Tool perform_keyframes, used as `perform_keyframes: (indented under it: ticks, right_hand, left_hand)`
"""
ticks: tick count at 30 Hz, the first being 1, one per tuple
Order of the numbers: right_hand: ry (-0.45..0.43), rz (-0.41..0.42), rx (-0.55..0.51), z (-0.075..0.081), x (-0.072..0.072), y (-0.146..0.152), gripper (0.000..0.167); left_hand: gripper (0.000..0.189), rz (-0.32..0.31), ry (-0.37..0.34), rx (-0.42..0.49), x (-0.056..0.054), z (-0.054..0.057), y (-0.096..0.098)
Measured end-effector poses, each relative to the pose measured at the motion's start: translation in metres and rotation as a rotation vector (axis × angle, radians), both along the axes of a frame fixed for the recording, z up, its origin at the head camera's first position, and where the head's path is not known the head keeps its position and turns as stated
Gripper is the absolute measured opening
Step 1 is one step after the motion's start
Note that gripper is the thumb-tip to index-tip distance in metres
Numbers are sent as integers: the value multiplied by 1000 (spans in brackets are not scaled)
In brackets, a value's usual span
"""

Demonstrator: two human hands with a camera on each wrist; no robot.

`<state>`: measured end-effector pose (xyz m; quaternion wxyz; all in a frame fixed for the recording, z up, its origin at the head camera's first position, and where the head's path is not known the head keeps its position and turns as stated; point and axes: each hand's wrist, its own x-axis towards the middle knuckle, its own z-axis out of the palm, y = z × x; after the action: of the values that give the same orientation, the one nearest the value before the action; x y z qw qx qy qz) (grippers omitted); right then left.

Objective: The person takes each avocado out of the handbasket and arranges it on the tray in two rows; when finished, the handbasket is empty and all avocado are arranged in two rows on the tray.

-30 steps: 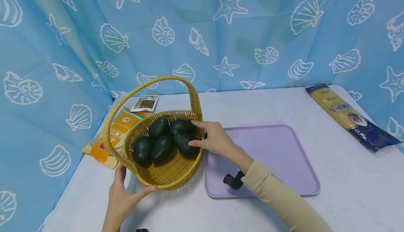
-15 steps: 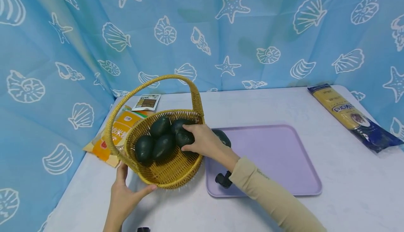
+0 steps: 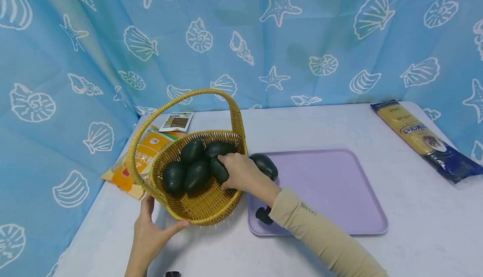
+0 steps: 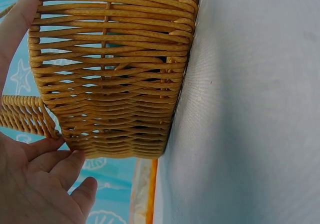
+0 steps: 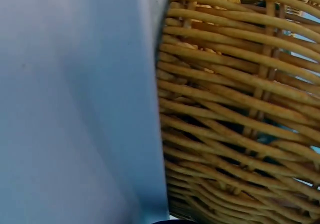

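Observation:
A yellow wicker basket (image 3: 205, 218) with a tall arched handle holds several dark green avocados (image 3: 197, 176). My left hand (image 3: 152, 233) grips its front-left rim, thumb on the front edge and fingers by the handle's base; the left wrist view shows those fingers against the weave (image 4: 115, 83). Reaching over the right rim, my right hand (image 3: 241, 172) pinches an avocado (image 3: 219, 170) inside the basket and partly covers it. Another avocado (image 3: 265, 166) lies outside, at the back-left corner of the lilac tray (image 3: 324, 193). In the right wrist view only the basket's side (image 5: 240, 98) and a pale surface show.
Behind the basket's left side lie an orange food packet (image 3: 145, 151) and a small white-and-brown sachet (image 3: 177, 122). A long blue-and-yellow packet (image 3: 426, 141) lies at the right. A blue shell-print curtain (image 3: 279, 46) hangs along the back and left table edges.
My right hand has moved from the basket's right rim inward and down onto an avocado, uncovering the one at the tray's corner. The left hand keeps its hold on the basket.

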<state>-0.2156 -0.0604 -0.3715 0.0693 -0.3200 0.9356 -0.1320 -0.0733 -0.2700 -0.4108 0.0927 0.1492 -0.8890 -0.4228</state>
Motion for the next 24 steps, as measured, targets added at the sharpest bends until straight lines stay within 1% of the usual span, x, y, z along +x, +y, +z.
perform_keyframes:
  ticks: [3, 6, 14, 21, 24]
  right_hand:
    - [23, 7, 32, 1, 1, -1, 88]
    - [30, 12, 31, 1, 2, -1, 87]
    - [9, -7, -29, 0, 0, 1, 85]
    - [-32, -12, -121, 7, 3, 5, 86]
    - [-32, -12, -170, 11, 5, 8, 85]
  left_hand:
    - [119, 0, -6, 5, 0, 1, 1]
    - [119, 1, -6, 3, 0, 1, 2]
    - [118, 3, 4, 7, -1, 0, 2]
    - [117, 9, -11, 7, 0, 1, 2]
    - [116, 3, 1, 11, 1, 1, 1]
